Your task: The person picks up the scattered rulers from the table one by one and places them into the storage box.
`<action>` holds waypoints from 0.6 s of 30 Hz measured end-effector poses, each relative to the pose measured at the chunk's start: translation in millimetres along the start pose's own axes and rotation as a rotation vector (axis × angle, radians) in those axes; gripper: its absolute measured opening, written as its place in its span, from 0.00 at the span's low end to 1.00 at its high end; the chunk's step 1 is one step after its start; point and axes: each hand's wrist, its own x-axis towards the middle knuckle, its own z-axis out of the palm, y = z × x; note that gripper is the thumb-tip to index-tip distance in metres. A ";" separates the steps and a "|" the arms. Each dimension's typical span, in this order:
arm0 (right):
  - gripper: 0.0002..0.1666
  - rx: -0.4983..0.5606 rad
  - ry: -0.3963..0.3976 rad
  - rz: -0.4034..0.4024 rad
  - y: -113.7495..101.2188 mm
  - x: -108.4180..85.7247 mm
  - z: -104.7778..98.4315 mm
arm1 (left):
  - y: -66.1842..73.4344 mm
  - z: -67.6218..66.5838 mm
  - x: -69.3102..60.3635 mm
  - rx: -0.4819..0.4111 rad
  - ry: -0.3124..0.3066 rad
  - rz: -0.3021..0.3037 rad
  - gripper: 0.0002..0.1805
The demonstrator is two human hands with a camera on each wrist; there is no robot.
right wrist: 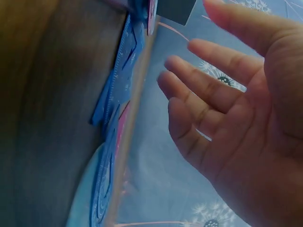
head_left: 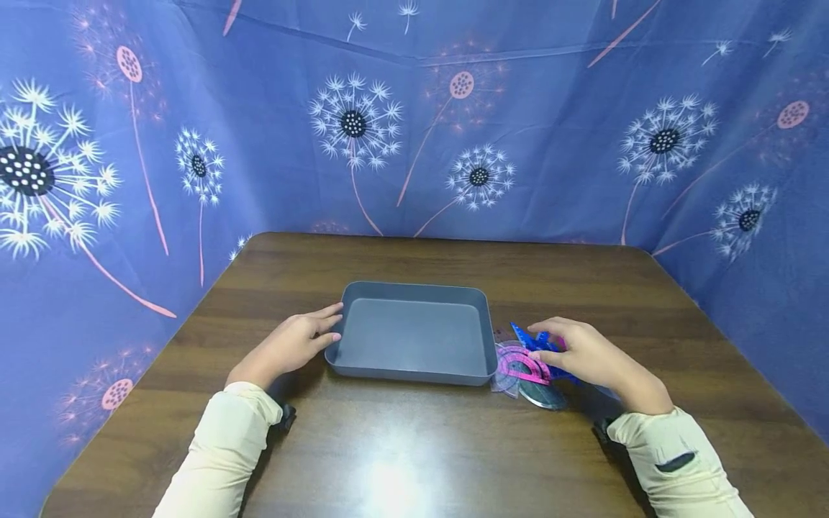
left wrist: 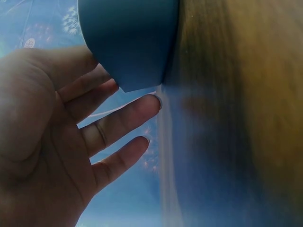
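Note:
A grey rectangular tray (head_left: 414,334) lies on the table, its inside bare. At its left end is my left hand (head_left: 291,345), fingers spread and lightly bent, with fingertips against the wall; in the left wrist view the tray's corner (left wrist: 130,45) meets the thumb and nearest fingers. Right of the tray lies a pile of plastic drawing tools: a pink protractor (head_left: 532,371), blue set squares (head_left: 522,333) and clear pieces. Over this pile hovers my right hand (head_left: 586,352), its fingers loosely bent, holding nothing. The right wrist view shows blue tools (right wrist: 125,71) apart from the fingers.
The brown wooden table (head_left: 311,446) has rounded far corners. A blue cloth (head_left: 272,108) with dandelion prints hangs behind it and at both sides. A dark rounded piece (head_left: 542,394) with a pale rim lies at the pile's front.

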 end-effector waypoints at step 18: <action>0.33 0.047 -0.192 0.036 -0.4 -0.3 8.9 | -3.0 3.1 -1.8 -0.008 0.014 -0.026 0.26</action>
